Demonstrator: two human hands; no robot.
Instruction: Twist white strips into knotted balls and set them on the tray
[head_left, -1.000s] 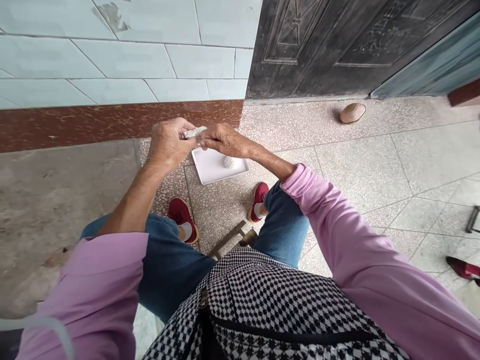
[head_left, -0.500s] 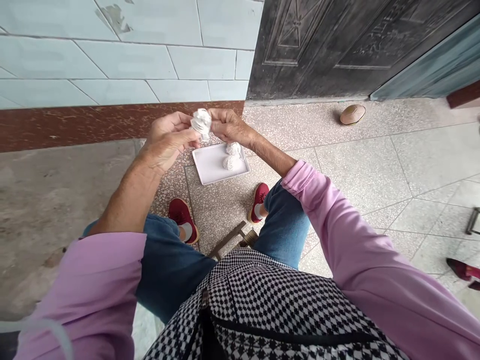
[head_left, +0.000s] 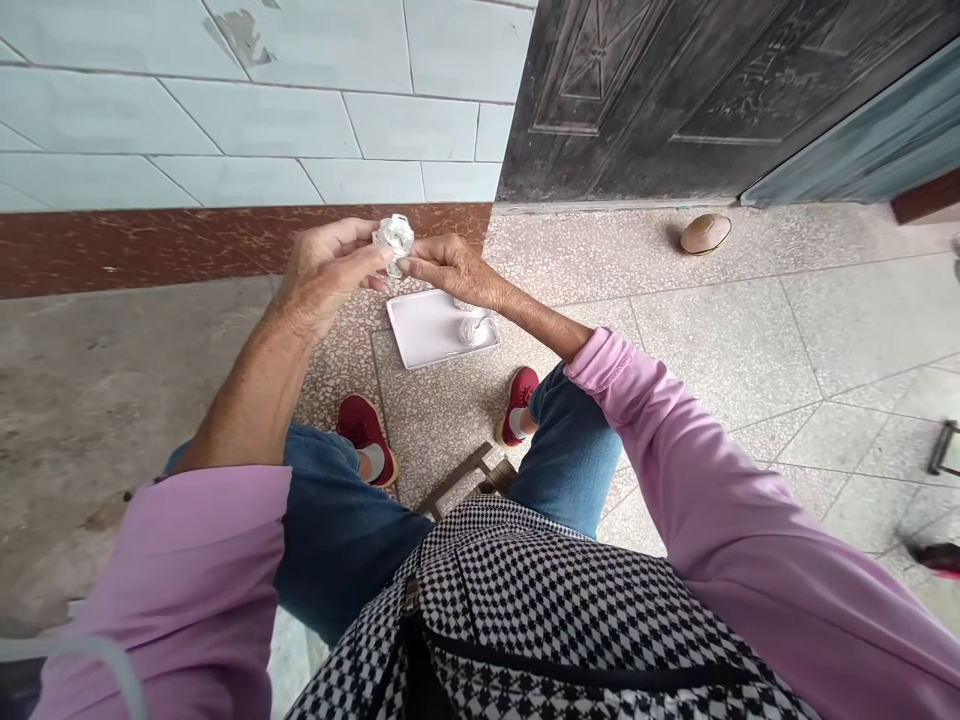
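I see my left hand [head_left: 326,275] and right hand [head_left: 450,270] meeting above the far edge of the white tray [head_left: 427,335] on the floor — both pinch a small crumpled white wad [head_left: 394,238] between thumb and fingertips, other fingers loosely curled. Another white wad [head_left: 474,330] lies near the tray's right edge. No writing is readable.
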